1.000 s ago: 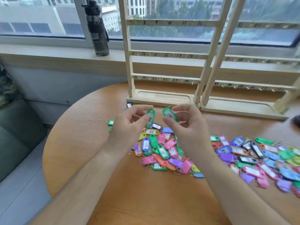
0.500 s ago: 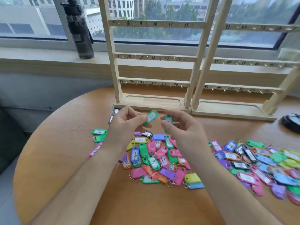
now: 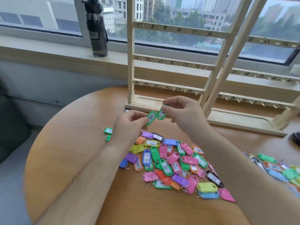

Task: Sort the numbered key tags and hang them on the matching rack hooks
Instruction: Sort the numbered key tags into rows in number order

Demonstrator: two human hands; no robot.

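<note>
Left hand (image 3: 129, 125) pinching a green tag marked 2 (image 3: 151, 118), right hand (image 3: 183, 112) pinching a second green tag (image 3: 161, 114), the two tags touching just in front of the wooden rack (image 3: 164, 88) base, heap of coloured tags (image 3: 172, 161) on the round table (image 3: 78, 143) nearer than the rack, dark bottle (image 3: 97, 28) on the sill left of the rack

Bottle (image 3: 96, 28): dark, translucent, upright on the windowsill (image 3: 48, 51) — strap at its side.
Table (image 3: 73, 135): round, wood-grain top.
Window (image 3: 40, 13): buildings, trees outside.
Sofa (image 3: 11, 124): grey-green, far left — partly cropped.
</note>
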